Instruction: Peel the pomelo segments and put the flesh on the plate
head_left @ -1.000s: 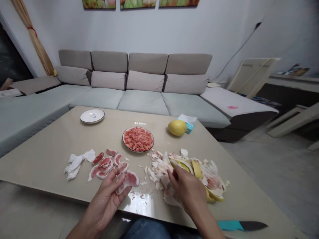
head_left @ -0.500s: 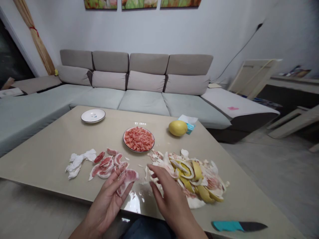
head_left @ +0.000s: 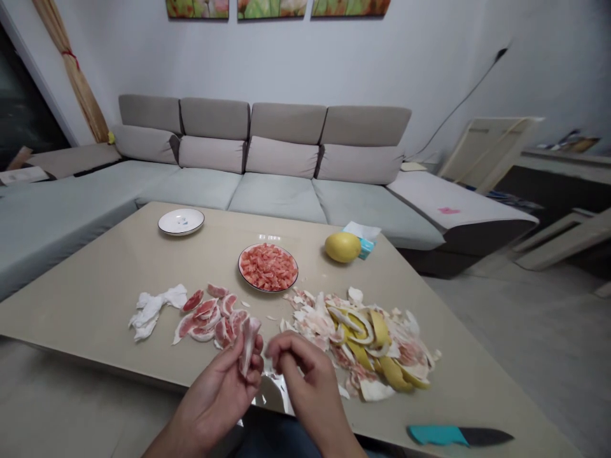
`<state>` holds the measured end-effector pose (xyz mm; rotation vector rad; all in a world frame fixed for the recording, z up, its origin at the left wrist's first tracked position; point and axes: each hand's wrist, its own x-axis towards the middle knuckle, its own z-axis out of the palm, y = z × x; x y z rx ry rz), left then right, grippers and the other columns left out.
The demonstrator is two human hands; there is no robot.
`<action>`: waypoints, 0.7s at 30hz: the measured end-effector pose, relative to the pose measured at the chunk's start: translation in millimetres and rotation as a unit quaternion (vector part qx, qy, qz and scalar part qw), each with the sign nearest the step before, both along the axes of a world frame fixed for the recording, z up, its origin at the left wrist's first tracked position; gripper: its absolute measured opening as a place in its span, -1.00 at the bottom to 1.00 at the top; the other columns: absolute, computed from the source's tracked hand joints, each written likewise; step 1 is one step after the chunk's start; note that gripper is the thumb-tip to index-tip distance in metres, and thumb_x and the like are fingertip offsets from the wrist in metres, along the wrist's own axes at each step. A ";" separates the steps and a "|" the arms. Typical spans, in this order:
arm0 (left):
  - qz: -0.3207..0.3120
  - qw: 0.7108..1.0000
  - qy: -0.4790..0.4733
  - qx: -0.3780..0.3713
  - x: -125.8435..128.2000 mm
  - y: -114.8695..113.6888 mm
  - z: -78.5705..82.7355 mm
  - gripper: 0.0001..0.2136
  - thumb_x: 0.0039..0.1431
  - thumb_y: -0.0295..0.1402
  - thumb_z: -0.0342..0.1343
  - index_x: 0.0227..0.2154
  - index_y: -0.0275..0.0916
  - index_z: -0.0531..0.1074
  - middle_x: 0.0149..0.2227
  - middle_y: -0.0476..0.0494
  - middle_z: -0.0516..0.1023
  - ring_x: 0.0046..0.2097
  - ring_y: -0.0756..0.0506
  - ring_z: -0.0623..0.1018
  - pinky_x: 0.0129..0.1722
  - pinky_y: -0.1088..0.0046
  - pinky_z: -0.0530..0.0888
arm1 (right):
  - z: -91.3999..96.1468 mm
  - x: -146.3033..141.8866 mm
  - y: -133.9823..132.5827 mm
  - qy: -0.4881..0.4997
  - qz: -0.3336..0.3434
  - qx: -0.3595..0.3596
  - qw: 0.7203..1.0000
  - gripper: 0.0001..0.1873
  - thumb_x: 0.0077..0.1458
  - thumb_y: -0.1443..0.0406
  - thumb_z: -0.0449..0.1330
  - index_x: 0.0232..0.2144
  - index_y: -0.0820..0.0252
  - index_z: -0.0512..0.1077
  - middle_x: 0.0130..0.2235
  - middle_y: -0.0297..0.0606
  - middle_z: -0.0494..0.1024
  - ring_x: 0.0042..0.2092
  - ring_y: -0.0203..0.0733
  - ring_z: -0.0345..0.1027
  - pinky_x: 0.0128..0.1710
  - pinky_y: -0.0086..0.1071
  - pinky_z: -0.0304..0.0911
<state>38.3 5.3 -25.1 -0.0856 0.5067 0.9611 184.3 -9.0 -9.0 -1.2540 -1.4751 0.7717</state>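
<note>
one beige worktop [head_left: 109, 280], glossy, set before a grey sectional sofa [head_left: 277, 194]; pale wall [head_left: 429, 57] behind, three pictures [head_left: 272, 7] cut off by the upper edge of view; tied curtain [head_left: 81, 86] at far left.

one pink fruit segment [head_left: 249, 343], in the grip of the left hand [head_left: 222, 385], pinched between thumb and fingers above the worktop's near edge; turned edge-on now, broad face to view half a second earlier. one right hand [head_left: 306, 380], just beside it, fingers now curled inward, spread apart in the earlier frame; whether it pinches anything cannot be told.

one pile of segments [head_left: 205, 313], beyond the left hand, its near side partly covered by the held piece. one crumpled white tissue [head_left: 150, 312], left of the pile. one rimmed plate [head_left: 268, 291] of pink fruit pieces [head_left: 268, 267], mid-worktop. one white plate [head_left: 181, 221], far left corner. one whole yellow fruit [head_left: 342, 247], partly blocking a blue tissue packet [head_left: 366, 247]. one heap of peel [head_left: 365, 346], right of the right hand. one knife [head_left: 461, 436], teal handle, near the lower right edge.
</note>
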 end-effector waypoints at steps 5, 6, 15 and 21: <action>-0.009 0.999 -0.039 -0.027 -3.8 2.9 2.4 -0.75 0.33 -0.43 -0.05 0.00 -0.30 0.40 -0.21 -0.25 0.49 -0.37 0.01 0.49 -0.44 0.58 0.43 | -3.6 26.5 5.2 -0.037 -0.088 0.006 0.995 -0.77 0.04 0.34 0.00 -0.62 0.15 0.32 -0.66 -0.42 0.30 -0.57 -0.28 0.23 -0.56 -0.46 0.11; -0.008 0.999 -0.038 -0.033 -3.5 3.3 3.2 -0.76 0.33 -0.43 -0.05 -0.01 -0.29 0.41 -0.21 -0.24 0.49 -0.36 0.01 0.50 -0.42 0.57 0.45 | -6.0 33.6 7.9 -0.041 -0.096 -0.007 0.994 -0.78 0.09 0.29 0.03 -0.55 0.16 0.38 -0.64 -0.41 0.35 -0.57 -0.27 0.26 -0.56 -0.45 0.14; 0.014 1.000 -0.016 0.012 0.9 4.6 1.6 -0.77 0.28 -0.37 0.06 -0.03 -0.16 0.44 -0.17 -0.15 0.56 -0.44 0.04 0.46 -0.58 0.58 0.31 | -28.9 92.4 17.4 -0.209 -0.167 -0.011 0.964 -0.59 0.15 0.01 0.12 -0.48 0.17 0.53 -0.61 -0.30 0.52 -0.59 -0.17 0.38 -0.54 -0.37 0.24; 0.030 0.999 0.041 0.008 1.1 3.1 2.6 -0.74 0.30 -0.47 0.03 0.02 -0.19 0.40 -0.14 -0.16 0.57 -0.35 0.02 0.57 -0.47 0.61 0.47 | -31.7 108.8 13.1 -0.262 -0.204 -0.014 0.943 -0.61 0.20 0.07 0.05 -0.41 0.18 0.54 -0.57 -0.27 0.55 -0.55 -0.18 0.42 -0.53 -0.41 0.25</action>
